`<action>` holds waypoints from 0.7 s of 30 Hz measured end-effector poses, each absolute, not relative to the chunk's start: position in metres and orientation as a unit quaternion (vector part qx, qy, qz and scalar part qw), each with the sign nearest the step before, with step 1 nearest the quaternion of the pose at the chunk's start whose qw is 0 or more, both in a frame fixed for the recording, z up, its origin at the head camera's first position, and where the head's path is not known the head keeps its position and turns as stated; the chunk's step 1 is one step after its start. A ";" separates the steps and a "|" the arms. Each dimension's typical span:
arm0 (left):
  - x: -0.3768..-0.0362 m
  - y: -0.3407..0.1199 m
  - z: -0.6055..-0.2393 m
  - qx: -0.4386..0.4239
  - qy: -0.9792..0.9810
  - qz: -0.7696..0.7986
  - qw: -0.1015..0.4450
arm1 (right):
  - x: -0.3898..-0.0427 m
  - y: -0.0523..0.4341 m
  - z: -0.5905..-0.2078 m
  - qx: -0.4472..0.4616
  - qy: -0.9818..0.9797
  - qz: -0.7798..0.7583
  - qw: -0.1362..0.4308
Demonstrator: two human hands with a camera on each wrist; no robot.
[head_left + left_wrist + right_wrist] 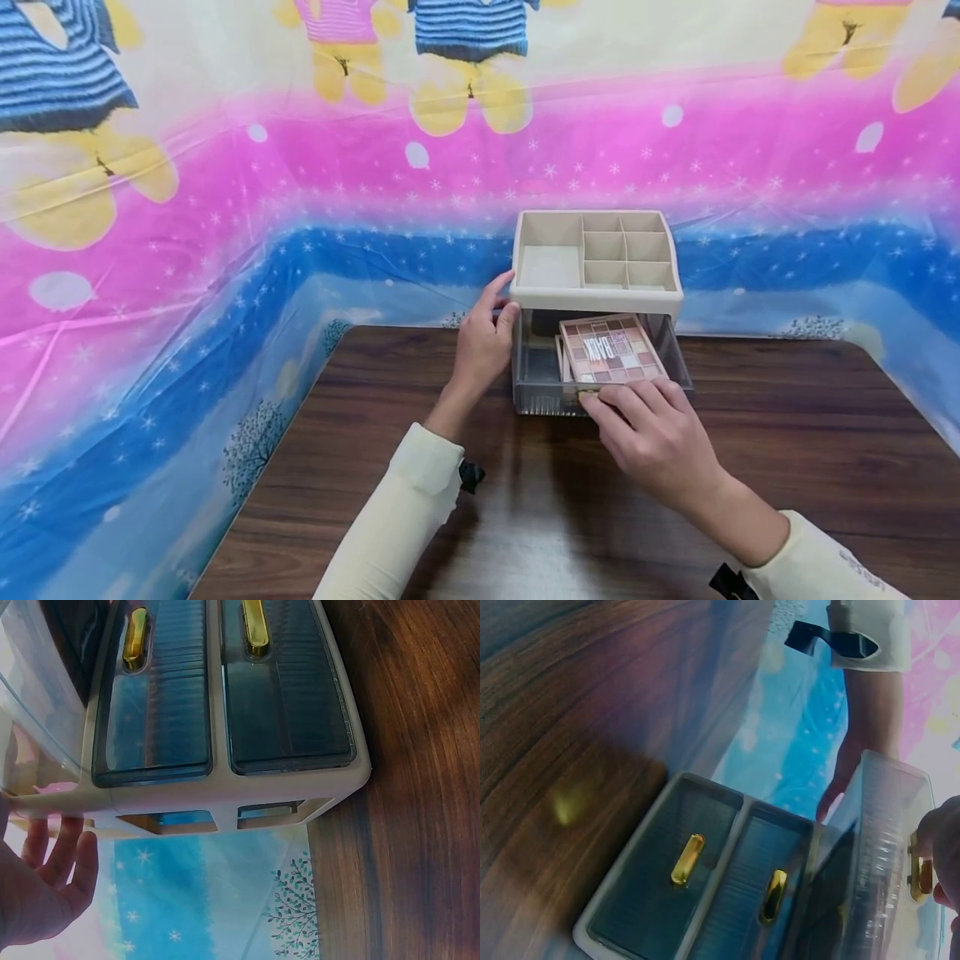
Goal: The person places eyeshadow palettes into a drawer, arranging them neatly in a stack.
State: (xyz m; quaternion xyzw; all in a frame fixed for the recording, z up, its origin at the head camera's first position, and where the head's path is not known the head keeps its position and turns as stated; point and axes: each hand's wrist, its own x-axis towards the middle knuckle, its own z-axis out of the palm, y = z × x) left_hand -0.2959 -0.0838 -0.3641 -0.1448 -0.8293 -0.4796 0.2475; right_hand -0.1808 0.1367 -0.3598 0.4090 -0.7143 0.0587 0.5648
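Note:
A desktop drawer organizer (600, 297) with a cream frame stands on the table; its top tray has several compartments. Its clear upper drawer (536, 400) is pulled out, with an eyeshadow palette (611, 348) tilted inside and another flat item partly hidden beneath it. My right hand (660, 437) pinches the gold handle (922, 874) on that drawer's front. At the organizer's upper left side, my left hand (483, 342) rests its fingers against the cream frame; the left wrist view shows the fingertips at the frame edge (60, 804).
Below the pulled-out drawer, two dark clear drawers (289, 712) with gold handles are closed. The dark wood tabletop (810, 433) extends around the organizer. A patterned pink and blue sheet (405, 200) hangs behind and at the sides of the table.

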 end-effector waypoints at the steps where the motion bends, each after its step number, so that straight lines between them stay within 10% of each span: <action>1: -0.296 -0.084 -0.364 -0.145 -0.829 -0.480 0.247 | -0.181 0.136 -0.361 0.407 -0.716 0.058 0.564; 21: -0.297 -0.084 -0.364 -0.144 -0.830 -0.480 0.245 | -0.185 0.131 -0.365 0.378 -0.707 0.072 0.594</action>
